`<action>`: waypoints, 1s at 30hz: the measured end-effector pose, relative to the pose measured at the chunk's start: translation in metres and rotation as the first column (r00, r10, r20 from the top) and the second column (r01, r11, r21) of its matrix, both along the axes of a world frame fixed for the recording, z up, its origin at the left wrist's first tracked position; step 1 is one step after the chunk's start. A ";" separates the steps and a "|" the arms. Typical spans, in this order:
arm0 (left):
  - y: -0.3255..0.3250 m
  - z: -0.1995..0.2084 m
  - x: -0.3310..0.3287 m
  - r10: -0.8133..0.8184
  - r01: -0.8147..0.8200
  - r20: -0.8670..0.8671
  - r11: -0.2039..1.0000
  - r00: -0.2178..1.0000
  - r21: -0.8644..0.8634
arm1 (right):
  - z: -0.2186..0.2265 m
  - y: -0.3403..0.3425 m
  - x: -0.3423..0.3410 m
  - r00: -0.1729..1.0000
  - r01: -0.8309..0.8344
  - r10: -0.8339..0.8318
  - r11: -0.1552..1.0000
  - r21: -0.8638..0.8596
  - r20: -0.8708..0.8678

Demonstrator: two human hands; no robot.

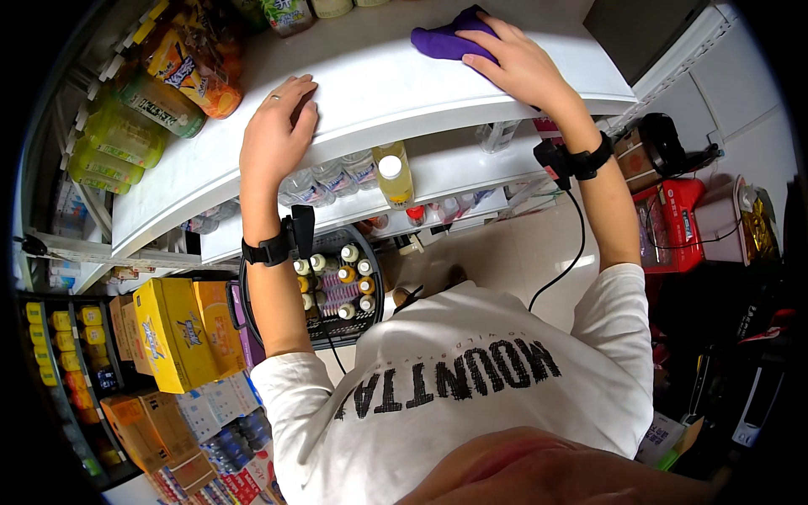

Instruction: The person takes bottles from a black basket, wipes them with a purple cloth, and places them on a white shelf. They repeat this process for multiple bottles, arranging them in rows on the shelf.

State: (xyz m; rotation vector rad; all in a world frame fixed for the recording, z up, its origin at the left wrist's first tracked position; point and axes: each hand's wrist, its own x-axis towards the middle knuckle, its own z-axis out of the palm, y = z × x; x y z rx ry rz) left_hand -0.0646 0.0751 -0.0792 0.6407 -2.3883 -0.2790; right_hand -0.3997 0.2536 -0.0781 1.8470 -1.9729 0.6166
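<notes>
A white shelf board (362, 71) spans the top of the head view. On its right part lies a crumpled purple cloth (439, 40). My right hand (520, 63) presses down on that cloth, its fingers laid over the fabric and partly hiding it. Toward the left, my left hand (276, 130) rests at the shelf's front edge with nothing in it, fingers on the white surface and thumb apart. Bottles of orange drink (192, 67) and a bottle of pale green drink (160, 103) stand on the shelf left of this hand.
A lower shelf holds clear water bottles (307, 187) and a yellow drink bottle (392, 175). Beneath my left forearm is a black basket (376, 290) of bottles. Yellow cartons (175, 335) are stacked lower left; a red box (677, 223) sits at the right. Cables hang from both wrist straps.
</notes>
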 end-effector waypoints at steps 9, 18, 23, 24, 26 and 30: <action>0.027 0.000 -0.003 0.034 -0.053 -0.057 0.930 0.998 -0.364 | 0.000 -0.004 0.049 0.995 -0.034 0.020 0.989 -0.145 -0.095; 0.041 -0.014 0.020 0.019 -0.074 -0.149 0.924 0.989 -0.374 | -0.006 -0.027 0.138 0.932 -0.358 0.324 0.897 -0.258 -0.165; 0.054 -0.016 0.066 -0.025 -0.053 -0.202 0.927 0.979 -0.371 | -0.020 -0.033 0.179 0.891 -0.452 0.415 0.842 -0.294 -0.183; 0.059 -0.018 0.077 -0.023 -0.060 -0.211 0.924 0.977 -0.379 | -0.023 -0.033 0.189 0.874 -0.485 0.451 0.823 -0.294 -0.181; 0.067 -0.025 0.100 -0.016 -0.078 -0.228 0.915 0.974 -0.396 | -0.034 -0.042 0.212 0.823 -0.568 0.512 0.737 -0.366 -0.245; 0.093 -0.060 0.154 -0.017 -0.084 -0.295 0.941 0.955 -0.328 | -0.077 -0.035 0.261 0.570 -0.808 0.814 0.530 -0.259 -0.113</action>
